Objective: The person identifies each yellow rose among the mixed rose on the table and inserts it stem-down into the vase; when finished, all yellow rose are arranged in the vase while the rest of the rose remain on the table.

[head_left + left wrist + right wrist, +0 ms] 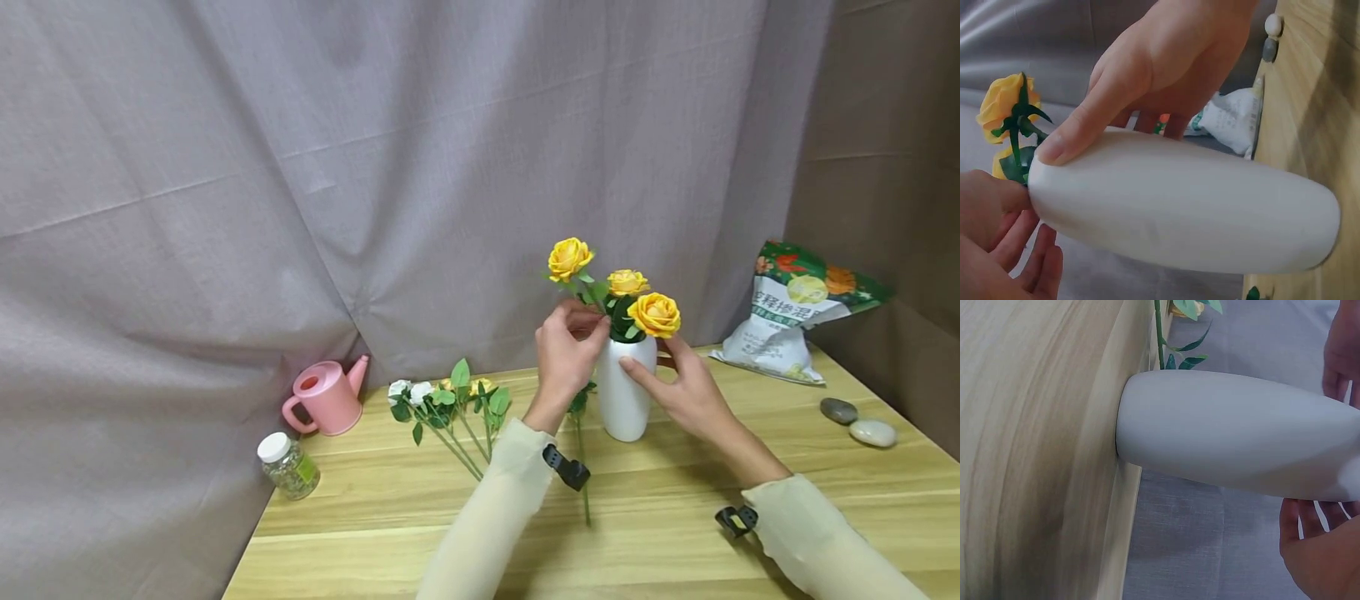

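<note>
Item count: yellow roses (627,283) in vase, qty 3; white vase (624,398), qty 1; pink watering can (326,397), qty 1; jar (288,465), qty 1; stones (855,422), qty 2; bag (797,310), qty 1; hands, qty 2.

Only print: large Chinese chars on the green-white bag (795,321), too blurred to read, poss. fertiliser.

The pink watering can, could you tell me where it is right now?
In the head view the pink watering can stands at the table's far left, against the curtain, behind the small jar and left of the loose flowers.
</note>
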Demonstrator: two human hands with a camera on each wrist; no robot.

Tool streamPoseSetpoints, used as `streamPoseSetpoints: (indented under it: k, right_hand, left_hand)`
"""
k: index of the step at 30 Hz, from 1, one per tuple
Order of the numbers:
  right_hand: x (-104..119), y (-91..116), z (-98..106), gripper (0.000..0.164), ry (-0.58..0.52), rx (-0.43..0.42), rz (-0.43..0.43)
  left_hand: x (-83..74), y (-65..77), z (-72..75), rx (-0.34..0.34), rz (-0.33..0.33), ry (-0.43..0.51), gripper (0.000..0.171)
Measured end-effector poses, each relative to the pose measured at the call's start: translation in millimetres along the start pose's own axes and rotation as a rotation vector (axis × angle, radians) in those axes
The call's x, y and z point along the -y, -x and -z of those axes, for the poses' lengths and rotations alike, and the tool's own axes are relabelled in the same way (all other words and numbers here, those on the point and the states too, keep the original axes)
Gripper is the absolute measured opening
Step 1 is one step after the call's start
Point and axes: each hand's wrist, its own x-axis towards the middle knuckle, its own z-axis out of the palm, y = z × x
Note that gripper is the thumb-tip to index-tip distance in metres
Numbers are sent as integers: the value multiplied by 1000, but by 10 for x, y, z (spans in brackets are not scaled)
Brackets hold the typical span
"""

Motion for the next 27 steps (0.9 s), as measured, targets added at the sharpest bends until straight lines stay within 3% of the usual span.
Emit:
streamPoseSetpoints:
  k: [3,12,21,27]
  right_hand:
    - [-4,0,-1,64,8,-5,3]
    - [-26,-21,-12,67,-7,-15,31]
    - [-13,0,8,66,5,1,-6]
    - [6,7,2,61,10,-3,-27]
  left_hand:
    - [15,17,-14,15,17,-12,14]
    - [23,7,28,-79,0,95,35]
    - [-47,-31,-6,-55,-13,27,29]
    - [-52,-62,-69,-87,-3,4,16]
